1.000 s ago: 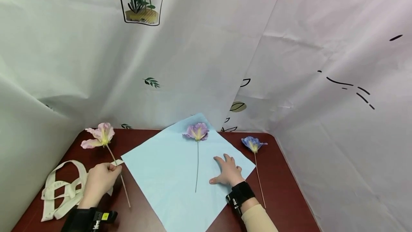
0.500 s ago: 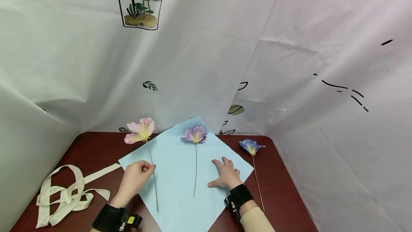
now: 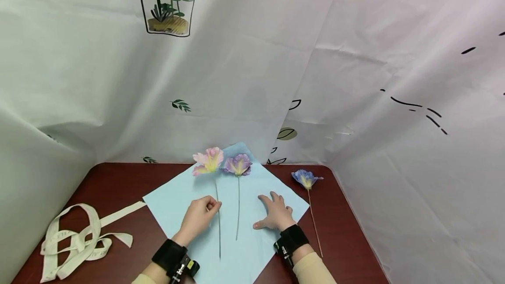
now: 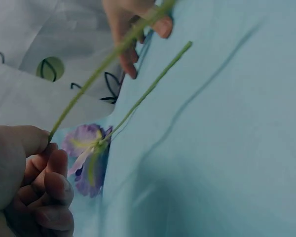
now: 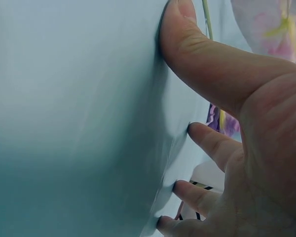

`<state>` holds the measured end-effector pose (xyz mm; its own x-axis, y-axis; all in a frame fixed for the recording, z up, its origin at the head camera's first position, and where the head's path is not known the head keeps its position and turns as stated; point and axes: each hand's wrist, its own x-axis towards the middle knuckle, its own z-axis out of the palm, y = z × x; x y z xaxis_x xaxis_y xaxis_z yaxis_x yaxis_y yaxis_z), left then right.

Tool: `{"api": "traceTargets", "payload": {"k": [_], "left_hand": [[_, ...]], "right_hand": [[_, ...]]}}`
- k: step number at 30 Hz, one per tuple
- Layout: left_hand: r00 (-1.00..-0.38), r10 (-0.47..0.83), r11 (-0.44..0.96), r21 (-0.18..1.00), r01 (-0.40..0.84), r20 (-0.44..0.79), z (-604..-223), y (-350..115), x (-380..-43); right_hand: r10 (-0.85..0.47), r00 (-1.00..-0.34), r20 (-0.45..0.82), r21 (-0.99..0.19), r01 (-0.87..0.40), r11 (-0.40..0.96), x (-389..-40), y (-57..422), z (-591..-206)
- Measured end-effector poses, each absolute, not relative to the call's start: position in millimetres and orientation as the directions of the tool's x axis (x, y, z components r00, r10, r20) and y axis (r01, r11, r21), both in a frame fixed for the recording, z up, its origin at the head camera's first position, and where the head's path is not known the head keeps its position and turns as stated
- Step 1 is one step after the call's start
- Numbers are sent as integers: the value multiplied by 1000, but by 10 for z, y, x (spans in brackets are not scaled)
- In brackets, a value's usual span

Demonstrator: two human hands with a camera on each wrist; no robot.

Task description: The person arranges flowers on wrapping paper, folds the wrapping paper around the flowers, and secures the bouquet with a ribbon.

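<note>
My left hand [image 3: 199, 216] pinches the green stem of a pink artificial flower [image 3: 209, 161] between thumb and fingertips. That stem hangs over the light blue wrapping paper [image 3: 205, 271], casting a shadow on it in the left wrist view. Just to the right, a purple flower [image 3: 238, 165] lies on the paper with its stem pointing toward me. My right hand [image 3: 277, 214] is spread, its fingertips [image 5: 197, 131] and thumb pressing on the paper's right side. In the right wrist view, the pink bloom [image 5: 286, 34] shows past the thumb.
A blue flower [image 3: 307, 179] with a brownish stem lies on the dark red table [image 3: 347, 240] at the right. A tangled cream ribbon [image 3: 79, 240] sits at the left, one end reaching the paper's left corner. A white printed curtain [image 3: 236, 78] stands behind the table.
My left hand has carried the pink flower rightward from beside the ribbon to over the paper, close to the purple flower. The right hand has stayed in place on the paper.
</note>
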<state>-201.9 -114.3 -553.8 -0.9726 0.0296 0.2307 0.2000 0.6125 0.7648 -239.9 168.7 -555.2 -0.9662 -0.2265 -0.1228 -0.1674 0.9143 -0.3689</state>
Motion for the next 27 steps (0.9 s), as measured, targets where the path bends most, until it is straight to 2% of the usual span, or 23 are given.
{"api": "traceTargets", "payload": {"k": [14, 27], "left_hand": [[-959, 45, 617, 747, 247, 280, -5569, -856, -2174], [-958, 85, 654, 710, 261, 274, -5696, -700, -2376]], "right_hand": [[-214, -969, -126, -359, -156, 920, -2376, 1670, -5533], [-206, -971, -119, -344, -154, 926, -2383, 1663, -5557]]}}
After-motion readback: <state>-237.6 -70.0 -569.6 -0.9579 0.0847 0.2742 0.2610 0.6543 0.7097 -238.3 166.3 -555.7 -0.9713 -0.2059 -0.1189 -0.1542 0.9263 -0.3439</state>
